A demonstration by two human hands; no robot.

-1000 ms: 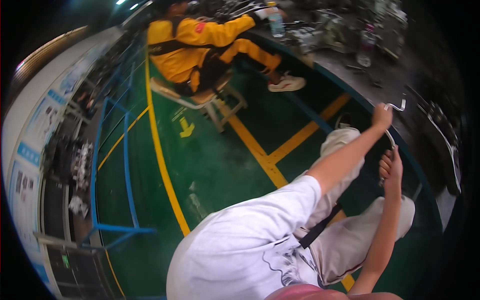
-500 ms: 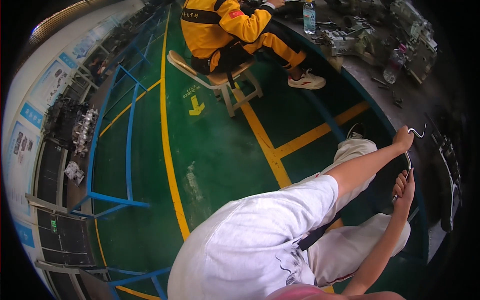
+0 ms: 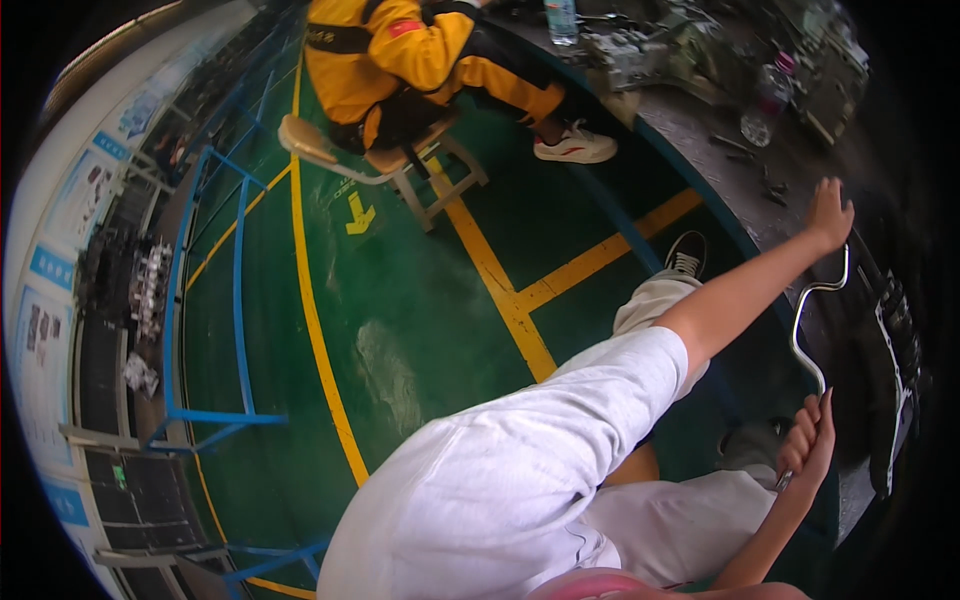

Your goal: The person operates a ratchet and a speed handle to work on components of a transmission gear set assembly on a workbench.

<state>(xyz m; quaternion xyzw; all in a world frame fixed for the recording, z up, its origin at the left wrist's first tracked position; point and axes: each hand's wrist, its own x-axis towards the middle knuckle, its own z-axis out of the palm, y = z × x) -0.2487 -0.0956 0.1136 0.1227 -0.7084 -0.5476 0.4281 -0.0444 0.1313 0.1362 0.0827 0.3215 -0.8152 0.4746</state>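
Note:
A bent chrome speed wrench [image 3: 797,330], with a crank-shaped offset in its shaft, is held at the right of the view over the bench's near edge. My right hand [image 3: 808,440] is wrapped round its lower part, and a short end of metal shows below the fingers. At the far end, my left hand [image 3: 829,218] is closed with curled fingers where the shaft runs up under it. That hand hides the wrench's upper end. My left arm is stretched out; the right arm is bent closer to my body.
A dark workbench [image 3: 690,150] holds metal castings [image 3: 660,55], small loose tools [image 3: 772,188] and bottles [image 3: 768,100]. A person in a yellow-and-black jacket [image 3: 420,50] sits on a stool [image 3: 380,165]. Blue metal frames [image 3: 242,290] stand on the green floor, left.
My left hand has moved from the wrench's crank bend toward its far end, and the wrench has swung round. The right hand keeps its grip, slightly lower in view. The view has shifted right.

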